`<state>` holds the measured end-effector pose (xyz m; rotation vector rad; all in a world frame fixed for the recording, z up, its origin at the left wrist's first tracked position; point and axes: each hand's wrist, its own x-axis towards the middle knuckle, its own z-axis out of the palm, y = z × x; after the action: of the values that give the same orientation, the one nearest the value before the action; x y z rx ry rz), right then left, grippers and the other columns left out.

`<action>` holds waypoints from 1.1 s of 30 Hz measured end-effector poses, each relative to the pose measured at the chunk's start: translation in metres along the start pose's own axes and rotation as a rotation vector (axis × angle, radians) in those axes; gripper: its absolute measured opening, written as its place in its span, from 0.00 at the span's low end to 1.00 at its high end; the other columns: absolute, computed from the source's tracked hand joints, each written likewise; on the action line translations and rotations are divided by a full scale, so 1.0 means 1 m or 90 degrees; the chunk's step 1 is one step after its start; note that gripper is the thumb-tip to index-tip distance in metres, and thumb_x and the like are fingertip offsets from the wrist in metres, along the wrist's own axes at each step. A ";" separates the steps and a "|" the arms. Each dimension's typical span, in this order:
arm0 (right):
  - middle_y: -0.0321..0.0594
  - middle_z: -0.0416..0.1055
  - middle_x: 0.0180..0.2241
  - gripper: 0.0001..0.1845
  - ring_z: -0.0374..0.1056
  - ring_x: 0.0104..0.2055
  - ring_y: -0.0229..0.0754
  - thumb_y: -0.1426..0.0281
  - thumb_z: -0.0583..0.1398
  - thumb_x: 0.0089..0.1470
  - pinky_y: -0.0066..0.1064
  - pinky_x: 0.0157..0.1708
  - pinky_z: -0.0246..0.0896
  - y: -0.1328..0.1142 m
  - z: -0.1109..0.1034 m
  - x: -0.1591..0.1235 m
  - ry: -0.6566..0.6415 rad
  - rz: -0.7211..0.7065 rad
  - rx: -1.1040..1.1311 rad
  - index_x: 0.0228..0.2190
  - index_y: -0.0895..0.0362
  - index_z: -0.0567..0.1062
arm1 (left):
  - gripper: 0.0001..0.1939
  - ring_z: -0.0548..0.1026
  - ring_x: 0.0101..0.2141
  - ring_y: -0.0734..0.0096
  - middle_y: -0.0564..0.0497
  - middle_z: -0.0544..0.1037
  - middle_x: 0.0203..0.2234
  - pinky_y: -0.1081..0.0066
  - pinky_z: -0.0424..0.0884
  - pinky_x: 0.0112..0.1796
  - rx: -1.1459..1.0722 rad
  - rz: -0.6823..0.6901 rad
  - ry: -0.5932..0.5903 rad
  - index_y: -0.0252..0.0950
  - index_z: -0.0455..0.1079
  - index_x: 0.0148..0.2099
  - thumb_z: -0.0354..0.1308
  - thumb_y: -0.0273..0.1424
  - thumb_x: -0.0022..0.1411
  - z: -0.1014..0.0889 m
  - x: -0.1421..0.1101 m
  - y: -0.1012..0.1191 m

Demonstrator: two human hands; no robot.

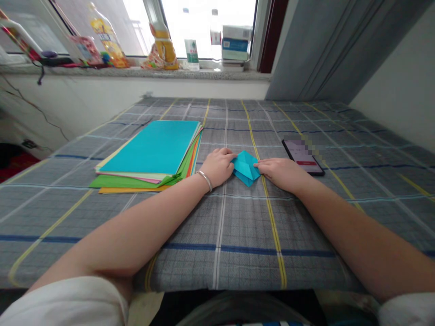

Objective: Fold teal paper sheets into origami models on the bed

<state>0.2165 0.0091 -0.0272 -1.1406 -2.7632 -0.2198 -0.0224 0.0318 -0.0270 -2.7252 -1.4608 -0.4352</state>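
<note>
A small folded piece of teal origami paper (245,167) lies on the plaid grey tablecloth (224,235), between my two hands. My left hand (217,167) grips its left corner with the fingertips, and a silver bangle (205,180) circles that wrist. My right hand (282,174) holds the right corner from the other side. To the left of my left hand lies a stack of coloured paper sheets (149,149), teal on top with green, orange and pink beneath. My left hand is close to the stack's right edge.
A smartphone (303,157) with a lit screen lies just beyond my right hand. Behind the cloth's far edge, a stone windowsill (136,72) holds plastic bottles (108,40) and boxes (236,43). A grey curtain (322,50) hangs at the back right.
</note>
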 end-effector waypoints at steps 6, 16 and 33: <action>0.44 0.79 0.43 0.15 0.73 0.45 0.47 0.74 0.52 0.60 0.36 0.42 0.64 -0.001 -0.003 -0.001 -0.011 0.025 0.003 0.42 0.55 0.77 | 0.25 0.65 0.61 0.61 0.46 0.68 0.61 0.52 0.51 0.64 -0.014 0.031 -0.067 0.33 0.66 0.62 0.37 0.30 0.69 0.001 -0.002 0.012; 0.44 0.79 0.44 0.16 0.74 0.43 0.47 0.69 0.53 0.59 0.36 0.41 0.64 -0.011 -0.007 0.000 -0.001 0.109 0.015 0.44 0.55 0.78 | 0.33 0.52 0.67 0.57 0.43 0.49 0.69 0.58 0.49 0.64 0.026 0.058 -0.144 0.32 0.49 0.71 0.38 0.47 0.71 0.013 -0.001 0.017; 0.53 0.63 0.61 0.28 0.59 0.64 0.49 0.65 0.51 0.62 0.44 0.63 0.53 -0.012 0.016 0.011 0.006 0.105 0.046 0.59 0.66 0.66 | 0.38 0.59 0.61 0.49 0.42 0.58 0.66 0.53 0.56 0.58 0.071 0.079 -0.104 0.30 0.55 0.68 0.43 0.52 0.65 0.020 0.016 0.018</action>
<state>0.1988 0.0114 -0.0421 -1.3363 -2.6275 -0.1040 0.0060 0.0376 -0.0405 -2.7962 -1.2943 -0.1260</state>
